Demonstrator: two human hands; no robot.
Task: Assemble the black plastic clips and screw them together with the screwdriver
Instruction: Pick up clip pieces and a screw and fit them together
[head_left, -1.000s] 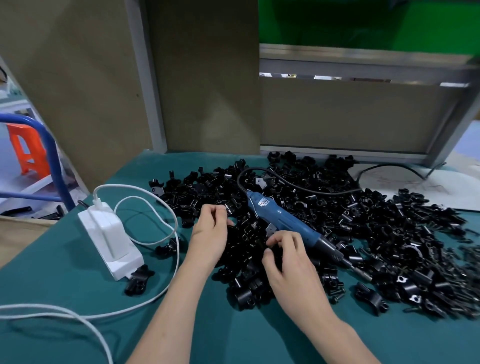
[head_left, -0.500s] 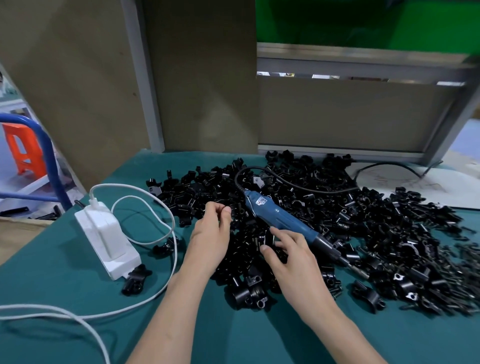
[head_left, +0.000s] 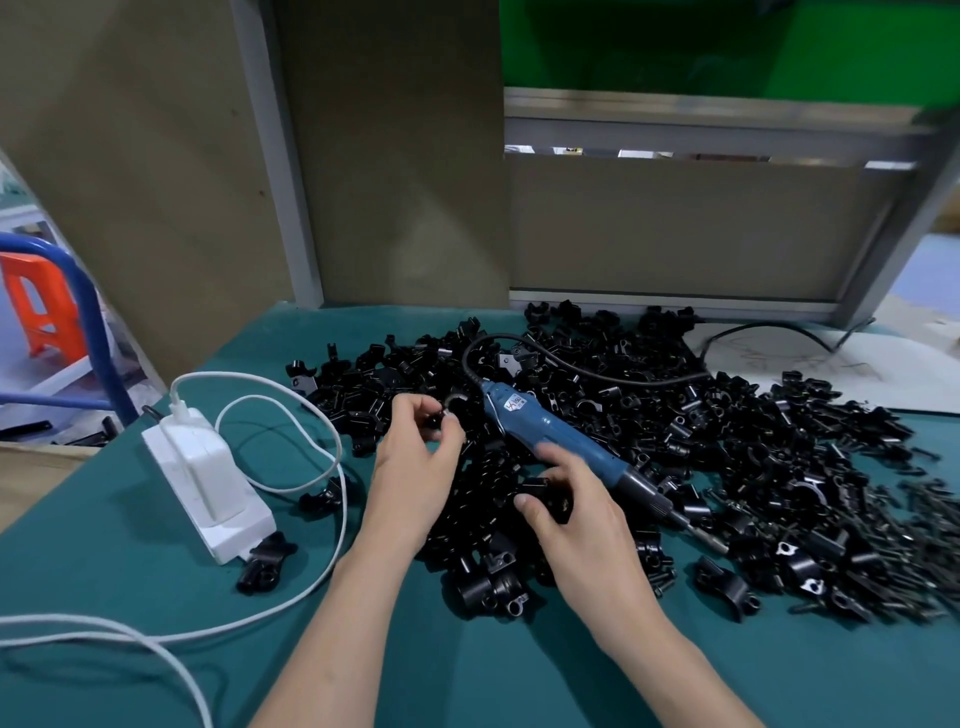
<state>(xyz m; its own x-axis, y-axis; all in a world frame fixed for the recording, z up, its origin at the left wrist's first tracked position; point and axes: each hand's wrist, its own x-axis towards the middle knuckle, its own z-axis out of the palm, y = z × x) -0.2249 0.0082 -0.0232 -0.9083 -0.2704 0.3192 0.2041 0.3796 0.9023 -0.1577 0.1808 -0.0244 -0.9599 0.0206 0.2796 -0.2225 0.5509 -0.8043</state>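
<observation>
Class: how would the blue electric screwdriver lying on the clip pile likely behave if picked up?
The blue screwdriver looks rigid, probably heavy for its size. Its round body, resting on loose black clips, might roll. Its black cord would likely tug.

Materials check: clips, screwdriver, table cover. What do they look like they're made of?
Clips: black moulded plastic with a semi-gloss finish; highlights glint on the curved edges.
Screwdriver: smooth blue housing with a soft sheen, probably plastic. The darker nose and bit look like metal, but that's not certain.
Table cover: teal, matte, no glare. Likely a fabric or rubber mat; can't tell which.
</observation>
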